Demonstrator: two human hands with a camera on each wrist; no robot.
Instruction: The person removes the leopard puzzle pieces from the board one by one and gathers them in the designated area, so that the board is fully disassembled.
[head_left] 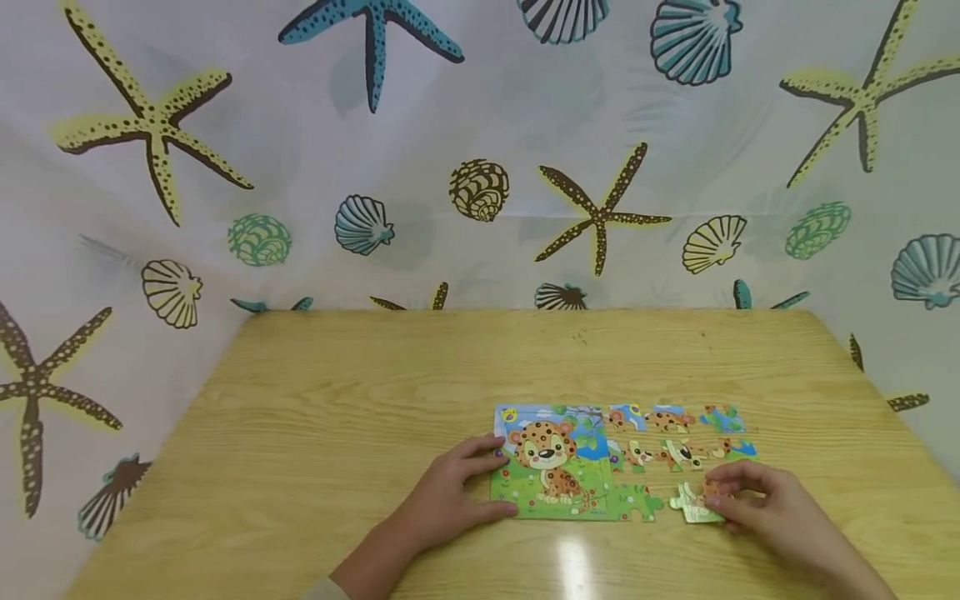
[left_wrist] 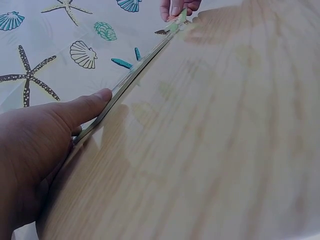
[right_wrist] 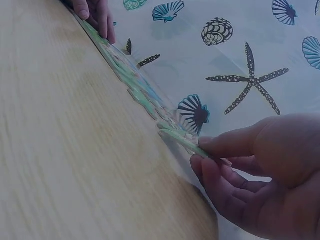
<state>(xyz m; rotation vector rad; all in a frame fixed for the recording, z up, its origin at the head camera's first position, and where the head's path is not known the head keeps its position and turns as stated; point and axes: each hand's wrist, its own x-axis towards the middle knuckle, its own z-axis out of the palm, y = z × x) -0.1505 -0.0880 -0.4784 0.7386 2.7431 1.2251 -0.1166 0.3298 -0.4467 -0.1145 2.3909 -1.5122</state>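
A leopard-cub picture puzzle [head_left: 551,483] lies flat on the wooden table, showing blue sky and green grass. My left hand [head_left: 450,492] rests at its left side, thumb and fingers spread with the tips on the edge. In the left wrist view the thumb [left_wrist: 95,103] lies along that edge. Between thumb and fingers, my right hand [head_left: 765,504] pinches a puzzle piece [head_left: 693,510] with green and spotted orange print. The right wrist view has this piece [right_wrist: 180,138] tilted beside the others, held by its right end. A corner piece [head_left: 637,502] sits against the picture's lower right.
Several loose pieces stand in rows right of the picture, including a blue-green one [head_left: 723,418] and a face piece [head_left: 681,454]. The wooden table [head_left: 337,400] extends left and behind. A cloth [head_left: 480,117] printed with starfish and shells hangs around its back and sides.
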